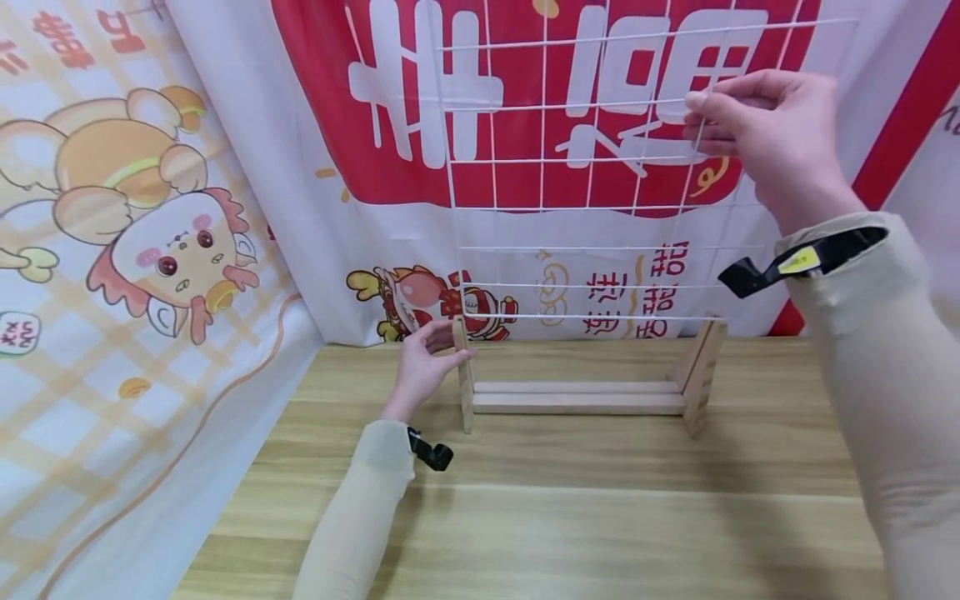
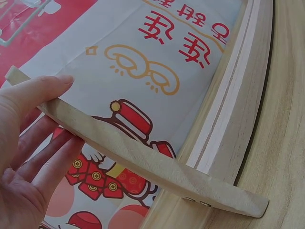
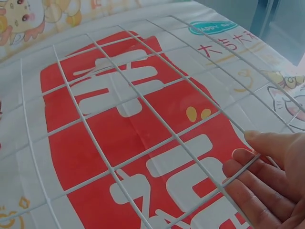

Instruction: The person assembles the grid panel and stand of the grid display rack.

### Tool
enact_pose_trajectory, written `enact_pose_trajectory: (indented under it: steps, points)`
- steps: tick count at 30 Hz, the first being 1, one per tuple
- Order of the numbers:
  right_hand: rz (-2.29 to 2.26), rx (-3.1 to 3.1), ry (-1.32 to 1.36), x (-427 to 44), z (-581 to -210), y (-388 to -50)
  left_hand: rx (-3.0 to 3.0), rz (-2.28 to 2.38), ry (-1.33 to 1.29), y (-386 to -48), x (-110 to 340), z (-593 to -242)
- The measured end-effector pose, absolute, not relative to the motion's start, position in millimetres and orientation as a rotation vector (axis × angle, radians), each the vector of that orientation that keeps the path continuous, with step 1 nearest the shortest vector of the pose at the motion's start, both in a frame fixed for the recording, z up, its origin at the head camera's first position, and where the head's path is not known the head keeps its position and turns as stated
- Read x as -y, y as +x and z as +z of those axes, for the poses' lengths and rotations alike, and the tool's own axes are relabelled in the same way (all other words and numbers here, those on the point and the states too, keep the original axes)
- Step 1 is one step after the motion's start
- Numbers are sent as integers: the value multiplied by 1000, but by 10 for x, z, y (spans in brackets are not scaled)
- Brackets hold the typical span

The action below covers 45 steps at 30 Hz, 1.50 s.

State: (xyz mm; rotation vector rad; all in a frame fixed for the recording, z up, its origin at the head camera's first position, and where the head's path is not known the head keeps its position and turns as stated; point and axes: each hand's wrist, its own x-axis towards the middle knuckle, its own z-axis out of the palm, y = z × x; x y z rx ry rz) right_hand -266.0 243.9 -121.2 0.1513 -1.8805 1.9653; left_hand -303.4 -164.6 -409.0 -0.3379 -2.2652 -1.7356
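A white wire grid [image 1: 543, 158] stands upright over a wooden stand [image 1: 577, 403], its lower edge level with the tops of the two side posts. My left hand [image 1: 423, 367] holds the left post [image 1: 463, 379] near its top, thumb on one side and fingers on the other; the left wrist view shows this hand [image 2: 33, 143] on the post [image 2: 128, 143]. Up at the grid's right part, my right hand [image 1: 780, 133] pinches a wire between thumb and fingers. In the right wrist view the hand [image 3: 271, 176] grips the grid [image 3: 112, 169] at a wire crossing.
The stand rests on a wooden table [image 1: 525, 533] near its back edge. Behind it hangs a printed cloth [image 1: 390, 225] with a red panel and cartoon figures. Another cartoon-printed cloth [image 1: 172, 400] covers the left side.
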Motion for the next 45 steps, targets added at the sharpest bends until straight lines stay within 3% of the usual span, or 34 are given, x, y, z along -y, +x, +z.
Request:
enact_pose_trajectory:
  steps: [15,45]
  points:
    - [1929,1848,242,-2262,-1292,-2540,2274,-1693,-334,-3005,1651,-4091]
    - [1992,1783,278,-2364,-1391,-2797,2253,-1706,-272,-3060,1491,-4052]
